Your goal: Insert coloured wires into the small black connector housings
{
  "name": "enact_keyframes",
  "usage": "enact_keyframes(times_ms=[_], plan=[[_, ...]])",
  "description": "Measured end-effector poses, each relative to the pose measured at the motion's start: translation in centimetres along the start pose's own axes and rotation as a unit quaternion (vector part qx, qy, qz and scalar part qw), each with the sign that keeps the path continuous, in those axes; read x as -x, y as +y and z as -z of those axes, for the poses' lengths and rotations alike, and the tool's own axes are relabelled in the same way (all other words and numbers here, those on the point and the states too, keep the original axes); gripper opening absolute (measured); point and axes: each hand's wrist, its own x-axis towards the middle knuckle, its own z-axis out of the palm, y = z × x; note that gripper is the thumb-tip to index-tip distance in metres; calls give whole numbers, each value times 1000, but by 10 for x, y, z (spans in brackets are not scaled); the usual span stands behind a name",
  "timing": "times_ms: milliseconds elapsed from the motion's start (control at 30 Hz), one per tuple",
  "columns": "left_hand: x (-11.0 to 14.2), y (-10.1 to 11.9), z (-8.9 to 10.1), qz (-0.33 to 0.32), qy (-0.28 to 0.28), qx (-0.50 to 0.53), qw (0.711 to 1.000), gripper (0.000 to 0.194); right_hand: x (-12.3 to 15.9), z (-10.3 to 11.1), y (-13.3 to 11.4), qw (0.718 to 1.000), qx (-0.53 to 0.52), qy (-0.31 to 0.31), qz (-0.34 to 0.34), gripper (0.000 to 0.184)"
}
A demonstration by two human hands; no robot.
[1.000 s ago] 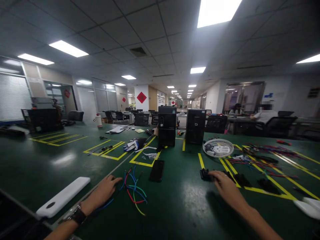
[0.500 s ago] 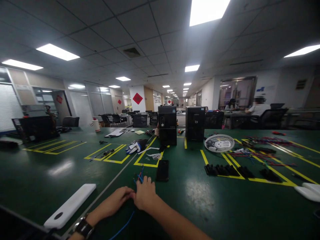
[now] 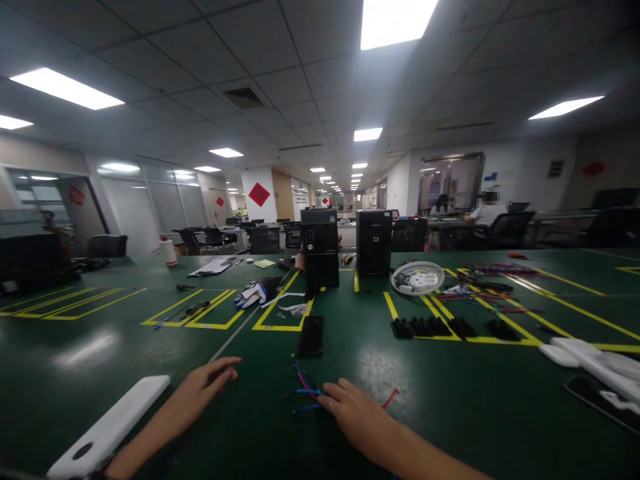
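Low over the green table (image 3: 270, 440), my right hand (image 3: 360, 413) is closed on a small bundle of blue and red wires (image 3: 309, 389). Their thin ends fan out to the left of my fingers, and a red end sticks out on the far side of the hand. My left hand (image 3: 213, 379) is apart from the wires, its fingers stretched out and nothing in them. A long white plastic piece with a dark oval hole (image 3: 117, 420) lies beside my left forearm. Just beyond the wires is a black phone (image 3: 311, 335).
Two black computer towers (image 3: 320, 247) stand at the back. A white round basket (image 3: 417, 278), black clips (image 3: 425, 327) and a wire heap (image 3: 505, 270) lie to the right. White plastic parts (image 3: 595, 363) sit far right. A glove (image 3: 257, 293) lies left of centre.
My hands, together on the wires before, are now apart. The right hand has moved right with the wires; the left has let go and moved left. The view has turned slightly right.
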Motion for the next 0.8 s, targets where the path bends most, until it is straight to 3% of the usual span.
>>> enact_keyframes(times_ms=[167, 333, 400, 467, 600, 700, 800], plan=[[-23, 30, -54, -54, -47, 27, 997, 45, 117, 64, 53, 994, 16, -23, -108, 47], [-39, 103, -135, -194, -150, 67, 967, 35, 189, 128, 95, 974, 19, -51, -220, 36], [-42, 132, -172, -245, -177, 78, 950, 32, 199, 146, 117, 966, 2, -45, -253, 35], [-45, 154, -210, -281, -183, 90, 938, 31, 199, 157, 144, 941, 18, 9, -338, 36], [-46, 173, -267, -298, -147, 119, 936, 31, 189, 166, 204, 836, 100, 115, -526, 35], [-42, 170, -281, -317, -146, 134, 928, 29, 185, 163, 232, 808, 98, 117, -570, 29], [-40, 162, -278, -300, -135, 158, 931, 28, 182, 165, 240, 795, 78, 137, -586, 14]])
